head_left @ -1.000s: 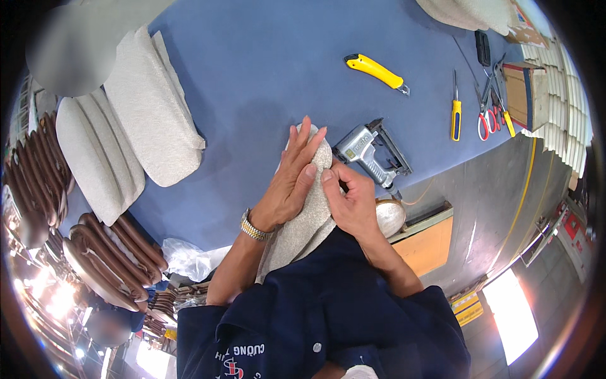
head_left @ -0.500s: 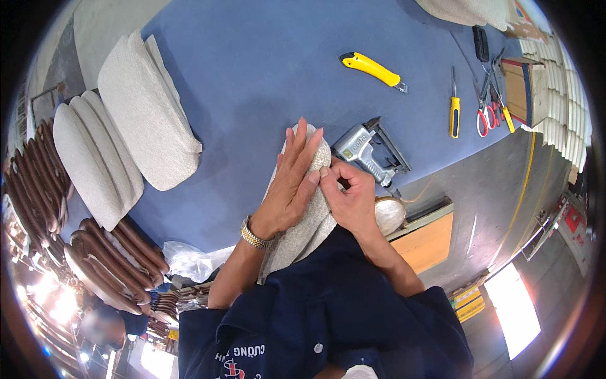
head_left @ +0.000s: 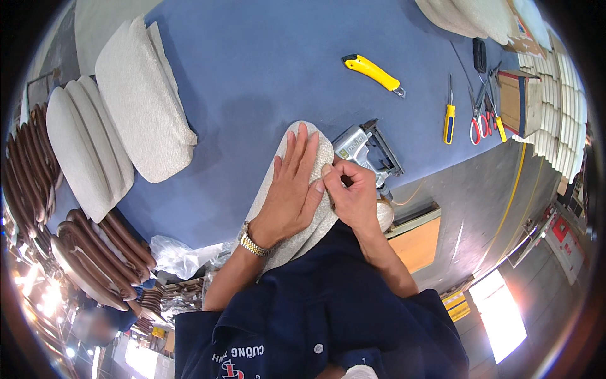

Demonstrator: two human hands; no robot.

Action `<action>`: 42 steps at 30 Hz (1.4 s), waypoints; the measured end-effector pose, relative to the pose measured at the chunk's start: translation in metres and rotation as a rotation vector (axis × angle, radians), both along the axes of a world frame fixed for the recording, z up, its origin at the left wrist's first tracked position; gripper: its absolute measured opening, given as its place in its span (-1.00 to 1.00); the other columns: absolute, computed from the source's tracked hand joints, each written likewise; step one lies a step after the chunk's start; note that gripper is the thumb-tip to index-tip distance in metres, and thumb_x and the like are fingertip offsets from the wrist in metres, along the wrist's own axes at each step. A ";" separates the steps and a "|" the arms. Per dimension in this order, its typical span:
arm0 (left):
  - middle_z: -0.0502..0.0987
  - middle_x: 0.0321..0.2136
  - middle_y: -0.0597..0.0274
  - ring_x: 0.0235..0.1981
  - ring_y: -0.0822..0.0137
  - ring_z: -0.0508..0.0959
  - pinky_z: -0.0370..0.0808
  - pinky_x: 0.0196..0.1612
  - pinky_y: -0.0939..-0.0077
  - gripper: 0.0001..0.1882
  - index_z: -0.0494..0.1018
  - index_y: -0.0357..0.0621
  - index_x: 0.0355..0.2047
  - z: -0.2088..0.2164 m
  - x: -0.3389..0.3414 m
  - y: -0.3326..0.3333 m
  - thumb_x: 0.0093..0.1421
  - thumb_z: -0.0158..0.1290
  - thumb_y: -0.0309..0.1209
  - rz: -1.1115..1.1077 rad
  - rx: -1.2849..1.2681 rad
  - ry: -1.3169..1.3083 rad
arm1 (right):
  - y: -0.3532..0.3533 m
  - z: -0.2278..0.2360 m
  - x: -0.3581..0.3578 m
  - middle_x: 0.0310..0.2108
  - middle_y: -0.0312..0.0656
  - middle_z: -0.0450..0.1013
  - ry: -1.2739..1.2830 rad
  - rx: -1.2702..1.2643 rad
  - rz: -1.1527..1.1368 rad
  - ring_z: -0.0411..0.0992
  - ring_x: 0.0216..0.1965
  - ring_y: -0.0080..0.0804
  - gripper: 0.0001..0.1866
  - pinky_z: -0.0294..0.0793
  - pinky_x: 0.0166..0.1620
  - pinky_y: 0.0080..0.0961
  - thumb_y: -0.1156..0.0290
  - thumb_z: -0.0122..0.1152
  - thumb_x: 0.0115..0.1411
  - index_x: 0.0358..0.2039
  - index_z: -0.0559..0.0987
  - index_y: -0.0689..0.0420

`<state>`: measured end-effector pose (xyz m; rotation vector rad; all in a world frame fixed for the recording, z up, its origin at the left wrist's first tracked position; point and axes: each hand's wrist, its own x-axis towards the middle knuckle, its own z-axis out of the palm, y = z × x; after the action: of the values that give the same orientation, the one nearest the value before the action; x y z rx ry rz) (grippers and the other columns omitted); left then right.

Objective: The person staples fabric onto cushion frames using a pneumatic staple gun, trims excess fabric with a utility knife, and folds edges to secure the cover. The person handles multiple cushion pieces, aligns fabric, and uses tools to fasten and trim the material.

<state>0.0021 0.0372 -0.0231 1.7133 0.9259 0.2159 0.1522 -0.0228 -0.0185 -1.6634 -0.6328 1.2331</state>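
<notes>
A beige fabric-covered cushion panel [head_left: 319,148] lies on the blue table [head_left: 252,69] in front of me. My left hand [head_left: 291,186] rests flat on it with fingers spread, a metal watch on the wrist. My right hand [head_left: 353,192] is beside it, fingers pinched on the fabric at the panel's right edge. A grey staple gun [head_left: 369,148] sits right behind my right hand, touching the panel's edge.
Several beige cushions [head_left: 136,107] lie stacked at the left, with dark brown curved wooden frames [head_left: 95,246] below them. A yellow utility knife [head_left: 372,72], a yellow-handled screwdriver [head_left: 449,117] and red-handled scissors [head_left: 483,123] lie at the right. Plastic wrap [head_left: 180,256] hangs at the table's near edge.
My hands and the panel stay in about the same place; the right fingers have shifted slightly along the panel's edge. The view has moved a little.
</notes>
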 end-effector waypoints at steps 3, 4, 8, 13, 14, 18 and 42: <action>-0.16 0.57 -0.20 0.56 -0.34 -0.14 0.10 0.40 -0.46 -0.25 -0.03 -0.17 0.55 0.011 0.003 -0.011 0.45 -0.06 -0.27 0.016 0.088 0.085 | 0.001 0.002 0.003 -0.54 -0.38 0.48 0.027 -0.041 0.014 0.28 -0.46 -0.74 -0.72 0.33 -0.38 -0.63 0.54 0.29 0.35 -0.54 0.51 0.26; -0.12 0.57 -0.19 0.55 -0.34 -0.10 0.15 0.39 -0.43 -0.26 0.00 -0.16 0.55 0.014 0.004 -0.015 0.45 -0.05 -0.28 0.023 0.125 0.115 | 0.000 0.002 0.003 -0.54 -0.42 0.45 0.039 -0.036 0.014 0.25 -0.47 -0.75 -0.71 0.29 -0.40 -0.64 0.52 0.29 0.36 -0.54 0.50 0.25; 0.16 0.49 -0.11 0.49 -0.26 0.15 0.33 0.35 -0.21 -0.36 0.20 -0.18 0.47 0.014 0.004 -0.022 0.41 0.03 -0.42 0.114 0.239 0.092 | -0.002 -0.002 0.000 -0.56 -0.50 0.38 0.039 -0.011 -0.007 0.20 -0.50 -0.78 -0.68 0.20 -0.44 -0.66 0.50 0.27 0.39 -0.54 0.46 0.22; 0.32 0.42 -0.08 0.42 -0.22 0.30 0.42 0.34 0.02 -0.37 0.32 -0.21 0.40 0.010 0.003 -0.028 0.32 0.14 -0.53 0.168 0.373 0.072 | -0.005 -0.010 -0.006 -0.55 -0.50 0.39 -0.018 0.040 -0.033 0.20 -0.49 -0.80 -0.67 0.18 -0.44 -0.67 0.52 0.26 0.39 -0.55 0.46 0.21; 0.30 0.43 -0.08 0.44 -0.20 0.29 0.39 0.37 0.05 -0.37 0.30 -0.21 0.41 0.009 0.002 -0.027 0.34 0.12 -0.52 0.168 0.313 0.043 | -0.004 -0.011 -0.008 -0.54 -0.50 0.39 -0.026 0.048 -0.040 0.20 -0.49 -0.81 -0.67 0.18 -0.44 -0.67 0.52 0.26 0.38 -0.55 0.46 0.21; 0.22 0.48 -0.05 0.50 -0.08 0.20 0.25 0.46 0.19 -0.36 0.19 -0.16 0.48 -0.003 -0.007 -0.007 0.42 0.02 -0.53 0.311 -0.127 -0.180 | 0.001 -0.009 -0.004 -0.54 -0.50 0.39 0.021 0.018 -0.027 0.18 -0.49 -0.80 -0.67 0.18 -0.43 -0.66 0.52 0.28 0.38 -0.56 0.46 0.21; -0.30 0.60 -0.14 0.59 -0.24 -0.30 -0.19 0.48 -0.39 -0.27 -0.12 -0.05 0.59 -0.015 0.002 0.014 0.54 -0.15 -0.14 -0.039 -0.080 -0.124 | 0.002 -0.004 0.024 -0.60 -0.50 0.30 0.155 -0.091 0.134 0.17 -0.50 -0.74 -0.70 0.14 -0.45 -0.58 0.36 0.25 0.42 -0.45 0.57 0.25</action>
<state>0.0038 0.0510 -0.0378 1.6240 0.7992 0.2532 0.1766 -0.0212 -0.0229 -1.6015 -0.6076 1.4908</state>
